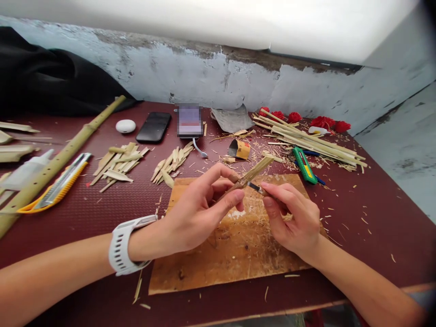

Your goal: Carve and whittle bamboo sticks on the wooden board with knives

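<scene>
Though hands [200, 211] nearly meet, strip end [261, 167] free

Curled yellow piece [243, 150], far middle: dark print, too small to read.
Lit screen [190, 121], far middle: pixelated, nothing readable.
Green tool [304, 165], far right: pale marking, not legible.
Readable text overall: none.

A pale, flat bamboo piece [256, 170] slants upward; a small, dark-bladed knife [255, 186] points at it.
</scene>
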`<action>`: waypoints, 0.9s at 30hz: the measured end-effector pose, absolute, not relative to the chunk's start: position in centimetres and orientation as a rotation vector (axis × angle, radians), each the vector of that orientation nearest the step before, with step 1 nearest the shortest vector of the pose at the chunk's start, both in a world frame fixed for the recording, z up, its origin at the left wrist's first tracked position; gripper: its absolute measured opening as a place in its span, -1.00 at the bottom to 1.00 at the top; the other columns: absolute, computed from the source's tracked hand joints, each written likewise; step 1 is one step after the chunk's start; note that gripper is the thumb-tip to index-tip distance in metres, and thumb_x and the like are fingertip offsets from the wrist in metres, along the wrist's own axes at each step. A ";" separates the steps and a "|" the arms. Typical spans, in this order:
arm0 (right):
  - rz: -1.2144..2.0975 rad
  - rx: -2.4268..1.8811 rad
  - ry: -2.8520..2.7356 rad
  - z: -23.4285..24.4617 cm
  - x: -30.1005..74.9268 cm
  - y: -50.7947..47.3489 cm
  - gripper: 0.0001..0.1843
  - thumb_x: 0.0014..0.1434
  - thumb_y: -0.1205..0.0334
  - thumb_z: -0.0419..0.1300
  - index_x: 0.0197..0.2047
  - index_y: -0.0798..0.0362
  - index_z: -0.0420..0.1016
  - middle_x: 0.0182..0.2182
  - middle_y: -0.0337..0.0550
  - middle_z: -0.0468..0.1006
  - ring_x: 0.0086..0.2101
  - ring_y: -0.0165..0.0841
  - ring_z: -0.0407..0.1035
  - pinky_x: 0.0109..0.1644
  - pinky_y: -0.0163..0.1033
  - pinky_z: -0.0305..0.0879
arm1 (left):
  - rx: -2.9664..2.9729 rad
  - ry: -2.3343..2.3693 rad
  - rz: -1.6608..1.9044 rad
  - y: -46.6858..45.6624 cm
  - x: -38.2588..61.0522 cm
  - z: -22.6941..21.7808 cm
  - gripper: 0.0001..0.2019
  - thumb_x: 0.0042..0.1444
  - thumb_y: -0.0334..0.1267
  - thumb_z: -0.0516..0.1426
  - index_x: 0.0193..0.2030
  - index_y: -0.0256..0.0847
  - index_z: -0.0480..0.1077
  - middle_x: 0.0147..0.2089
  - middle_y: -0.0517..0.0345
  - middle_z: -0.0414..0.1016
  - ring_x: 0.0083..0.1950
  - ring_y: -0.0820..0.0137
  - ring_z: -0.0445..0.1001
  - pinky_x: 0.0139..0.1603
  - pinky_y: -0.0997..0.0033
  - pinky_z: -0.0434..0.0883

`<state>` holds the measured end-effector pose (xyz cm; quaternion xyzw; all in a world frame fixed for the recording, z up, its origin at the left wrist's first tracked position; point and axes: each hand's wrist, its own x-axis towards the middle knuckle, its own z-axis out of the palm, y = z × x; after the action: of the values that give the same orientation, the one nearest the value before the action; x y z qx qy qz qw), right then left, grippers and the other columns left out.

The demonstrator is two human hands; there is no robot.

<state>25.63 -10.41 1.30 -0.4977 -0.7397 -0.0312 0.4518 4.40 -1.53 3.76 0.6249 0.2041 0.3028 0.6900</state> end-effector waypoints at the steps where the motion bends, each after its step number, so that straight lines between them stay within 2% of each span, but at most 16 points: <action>1: -0.072 -1.228 -1.827 1.3 25.6 -10.4 -0.52 0.29 0.54 0.25 0.24 0.06 0.48 -0.13 -0.12 0.61 -0.24 -0.44 0.51 -0.20 -0.33 0.45 | 1.392 0.452 0.679 -1.5 4.4 3.8 -0.86 0.45 -0.26 0.17 0.00 -0.16 0.25 -0.32 0.30 0.51 -0.54 0.70 0.16 -0.58 0.66 0.10; 7: 0.024 -1.228 -1.808 1.4 25.5 -10.5 -0.53 0.33 0.53 0.22 0.25 0.02 0.50 -0.14 -0.14 0.63 -0.29 -0.46 0.49 -0.24 -0.33 0.42 | 1.414 0.446 0.679 -1.3 4.4 3.3 -0.87 0.46 -0.26 0.15 0.01 -0.16 0.26 -0.35 0.34 0.44 -0.52 0.68 0.14 -0.57 0.66 0.09; 10: 0.030 -1.362 -1.796 1.0 26.2 -9.9 -0.60 0.37 0.44 0.22 0.24 0.05 0.54 -0.20 -0.15 0.63 -0.38 -0.46 0.44 -0.30 -0.30 0.38 | 1.406 0.415 0.679 -1.3 4.3 3.5 -0.89 0.48 -0.23 0.12 0.00 -0.15 0.24 -0.37 0.34 0.43 -0.54 0.67 0.13 -0.58 0.64 0.08; 13: 0.001 -1.532 -1.731 0.7 27.0 -9.2 -0.73 0.41 0.32 0.20 0.12 0.07 0.62 -0.29 -0.16 0.63 -0.40 -0.41 0.44 -0.32 -0.25 0.35 | 1.451 0.388 0.672 -1.4 4.1 4.2 -0.92 0.50 -0.24 0.07 0.02 -0.16 0.24 -0.38 0.30 0.46 -0.50 0.64 0.20 -0.53 0.64 0.15; 16: -0.039 -1.595 -1.666 0.8 27.0 -8.9 -0.76 0.42 0.24 0.20 0.08 0.05 0.60 -0.23 -0.16 0.67 -0.42 -0.42 0.43 -0.32 -0.25 0.33 | 1.459 0.400 0.634 -1.3 4.1 4.4 -0.91 0.51 -0.22 0.05 -0.01 -0.16 0.24 -0.37 0.30 0.45 -0.54 0.65 0.18 -0.57 0.64 0.14; 20: -0.182 -1.723 -1.826 1.1 26.9 -9.1 -0.80 0.42 0.17 0.17 -0.09 0.08 0.58 -0.20 -0.10 0.63 -0.28 -0.33 0.49 -0.21 -0.23 0.35 | 1.694 0.489 0.618 -0.8 4.2 3.7 -0.88 0.46 -0.19 0.13 -0.02 -0.19 0.35 -0.35 0.30 0.37 -0.53 0.63 0.25 -0.56 0.59 0.22; 23: -0.272 -1.898 -1.953 1.1 27.3 -9.3 -0.78 0.38 0.14 0.19 -0.22 0.09 0.56 -0.18 -0.04 0.59 -0.19 -0.22 0.48 -0.19 -0.18 0.32 | 2.103 0.457 0.658 -0.6 4.0 3.3 -0.86 0.46 -0.25 0.11 0.04 -0.21 0.44 -0.30 0.22 0.45 -0.43 0.55 0.37 -0.42 0.52 0.31; 25: -0.149 -1.982 -2.011 1.3 27.7 -9.5 -0.87 0.33 0.19 0.23 -0.17 0.05 0.58 -0.20 -0.09 0.60 -0.22 -0.24 0.49 -0.24 -0.20 0.29 | 2.338 0.403 0.675 -0.6 3.9 3.2 -0.82 0.47 -0.28 0.07 0.08 -0.23 0.45 -0.24 0.15 0.54 -0.35 0.48 0.43 -0.33 0.46 0.33; 27: 0.028 -2.021 -2.079 2.2 28.2 -9.9 -0.81 0.28 0.27 0.26 -0.04 -0.01 0.59 -0.19 -0.16 0.63 -0.23 -0.26 0.51 -0.27 -0.23 0.28 | 2.518 0.361 0.662 -0.6 3.7 2.9 -0.81 0.47 -0.27 0.07 0.10 -0.24 0.44 -0.21 0.11 0.58 -0.31 0.44 0.46 -0.30 0.43 0.32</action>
<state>28.23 -9.85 2.19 -0.6920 -0.7117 0.0097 0.1206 3.70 -0.60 2.95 0.9266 0.1329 0.2437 0.2537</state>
